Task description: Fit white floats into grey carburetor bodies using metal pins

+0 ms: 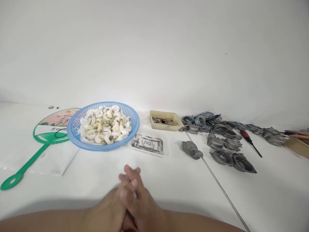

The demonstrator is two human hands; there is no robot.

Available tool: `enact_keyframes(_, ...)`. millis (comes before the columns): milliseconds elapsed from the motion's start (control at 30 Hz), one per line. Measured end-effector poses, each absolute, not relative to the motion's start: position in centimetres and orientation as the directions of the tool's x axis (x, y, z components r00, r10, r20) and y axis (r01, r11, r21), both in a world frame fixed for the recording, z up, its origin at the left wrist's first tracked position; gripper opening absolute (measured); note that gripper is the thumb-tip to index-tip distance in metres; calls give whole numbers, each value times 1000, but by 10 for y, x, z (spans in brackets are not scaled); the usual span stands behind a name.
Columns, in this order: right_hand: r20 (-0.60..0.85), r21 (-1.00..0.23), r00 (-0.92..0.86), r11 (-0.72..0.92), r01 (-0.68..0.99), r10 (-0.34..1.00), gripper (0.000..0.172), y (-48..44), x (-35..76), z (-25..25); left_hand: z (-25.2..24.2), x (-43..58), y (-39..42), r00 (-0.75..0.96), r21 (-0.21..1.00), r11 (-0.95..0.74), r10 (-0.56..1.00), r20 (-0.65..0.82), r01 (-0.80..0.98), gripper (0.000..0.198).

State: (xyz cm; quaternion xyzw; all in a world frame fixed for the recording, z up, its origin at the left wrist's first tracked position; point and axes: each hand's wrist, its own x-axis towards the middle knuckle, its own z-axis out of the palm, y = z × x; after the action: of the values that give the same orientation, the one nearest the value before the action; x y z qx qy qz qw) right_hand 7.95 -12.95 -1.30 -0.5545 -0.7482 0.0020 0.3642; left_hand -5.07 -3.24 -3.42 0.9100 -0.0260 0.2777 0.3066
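Observation:
At the front edge of the white table, my left hand (109,204) and my right hand (146,203) are clasped together, their fingers interlaced and closed. No object shows between them. Just beyond them lies a shallow clear tray (166,151) with several thin metal pins (147,145) in it. To its left stands a blue plastic basket (72,129), full of white and cream curved plastic pieces (107,125) with small metal parts among them.
A green-handled fan (26,164) lies at left, partly under the basket. Behind the tray is a cream box (166,125) holding small parts. Grey metal housings (220,156) spread rightward, with a red-and-black screwdriver (249,141) among them. Another person's hand (300,133) shows at far right.

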Motion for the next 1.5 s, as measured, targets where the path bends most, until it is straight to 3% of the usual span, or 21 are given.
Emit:
enact_keyframes(67,628,-388,-6,321,864,778,68,-125,84,-5,-24,-54,-33,820,566,-803,190,540,-187,84)
enact_keyframes(167,752,-319,141,169,932,644,41,-113,105,7,-7,-56,-32,763,574,-809,292,577,-124,59)
enact_keyframes(267,784,-145,99,26,989,613,24,-101,134,13,3,-53,-31,764,539,-815,206,612,-212,44)
enact_keyframes(400,728,2,114,-168,986,676,19,-96,157,15,4,-49,-29,751,522,-799,143,645,-297,39)
enact_keyframes(667,631,173,107,-274,946,769,20,-91,166,8,2,-46,-26,738,550,-785,185,649,-287,31)
enact_keyframes(1200,744,96,74,-215,972,665,23,-87,174,8,2,-45,-24,737,540,-800,196,647,-262,29)
enact_keyframes(1500,681,49,132,-225,973,720,25,-89,169,5,4,-46,-25,740,539,-803,198,643,-253,28)
